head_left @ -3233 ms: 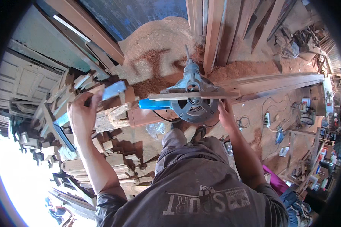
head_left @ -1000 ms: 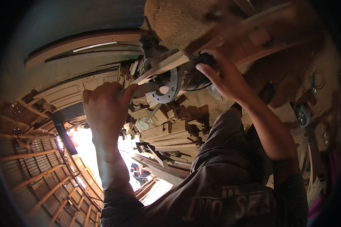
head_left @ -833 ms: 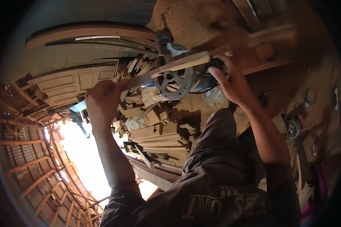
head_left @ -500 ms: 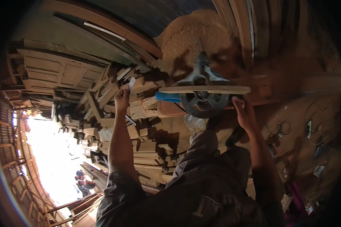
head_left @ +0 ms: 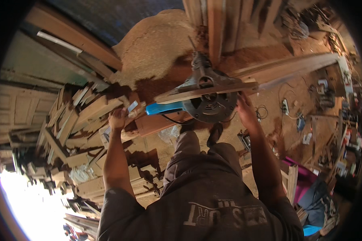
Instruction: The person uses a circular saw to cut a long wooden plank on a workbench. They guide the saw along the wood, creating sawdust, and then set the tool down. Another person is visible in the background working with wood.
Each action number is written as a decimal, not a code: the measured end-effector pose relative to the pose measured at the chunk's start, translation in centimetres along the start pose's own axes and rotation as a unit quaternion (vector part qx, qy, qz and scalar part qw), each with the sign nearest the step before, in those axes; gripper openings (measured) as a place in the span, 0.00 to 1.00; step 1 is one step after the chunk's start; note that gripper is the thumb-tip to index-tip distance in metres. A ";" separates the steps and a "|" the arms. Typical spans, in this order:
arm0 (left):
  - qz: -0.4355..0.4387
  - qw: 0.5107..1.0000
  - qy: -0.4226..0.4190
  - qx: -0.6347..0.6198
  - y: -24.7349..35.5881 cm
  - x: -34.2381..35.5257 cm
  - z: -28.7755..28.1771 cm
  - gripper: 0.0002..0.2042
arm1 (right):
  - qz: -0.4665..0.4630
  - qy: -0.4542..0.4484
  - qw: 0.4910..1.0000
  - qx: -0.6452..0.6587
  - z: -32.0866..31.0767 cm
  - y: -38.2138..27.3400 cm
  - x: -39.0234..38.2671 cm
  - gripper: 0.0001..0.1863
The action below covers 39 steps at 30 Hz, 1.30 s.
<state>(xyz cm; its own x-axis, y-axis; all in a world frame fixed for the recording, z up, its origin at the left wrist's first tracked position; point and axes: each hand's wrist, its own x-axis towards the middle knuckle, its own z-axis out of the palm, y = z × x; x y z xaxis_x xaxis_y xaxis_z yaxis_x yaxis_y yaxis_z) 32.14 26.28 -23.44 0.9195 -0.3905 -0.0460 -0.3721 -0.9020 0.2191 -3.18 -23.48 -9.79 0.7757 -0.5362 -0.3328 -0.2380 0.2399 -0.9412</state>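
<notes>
In front of me is a dark power tool (head_left: 211,109) with a round slotted metal base facing up and a cord at its far end. A wooden strip (head_left: 189,94) lies across the base, and a blue part (head_left: 163,108) juts out to its left. My right hand (head_left: 246,112) is closed at the tool's right side, just below the strip's end, with its fingertips partly hidden. Out to the left, my left hand (head_left: 117,119) is closed, apart from the tool. A small pale flat piece (head_left: 132,106) shows at its fingers; the rest of that piece is hidden.
Jumbled wood offcuts (head_left: 80,120) are heaped on the left. A sawdust mound (head_left: 157,40) lies beyond the tool, beside upright boards (head_left: 215,28). A long plank (head_left: 293,68) extends rightward. Cables and a power strip (head_left: 285,106) lie on the floor at right.
My view has swung to the right, so the scene shifts left and more of the right-hand floor shows. The strip on the tool now tilts upward to the right. Both hands stay closed.
</notes>
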 end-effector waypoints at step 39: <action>0.286 0.949 0.098 -0.089 27.5 -5.7 -14.5 0.32 | -0.337 0.118 0.891 -0.282 10.8 5.7 -1.2 0.44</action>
<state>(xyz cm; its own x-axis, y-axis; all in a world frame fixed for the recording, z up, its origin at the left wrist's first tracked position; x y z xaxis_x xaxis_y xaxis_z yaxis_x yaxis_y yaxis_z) 18.52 6.39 -3.03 0.5865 -0.7488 0.3088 -0.8058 -0.5006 0.3164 0.81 -12.75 -14.14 0.7244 -0.5763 0.3783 -0.0728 -0.6096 -0.7893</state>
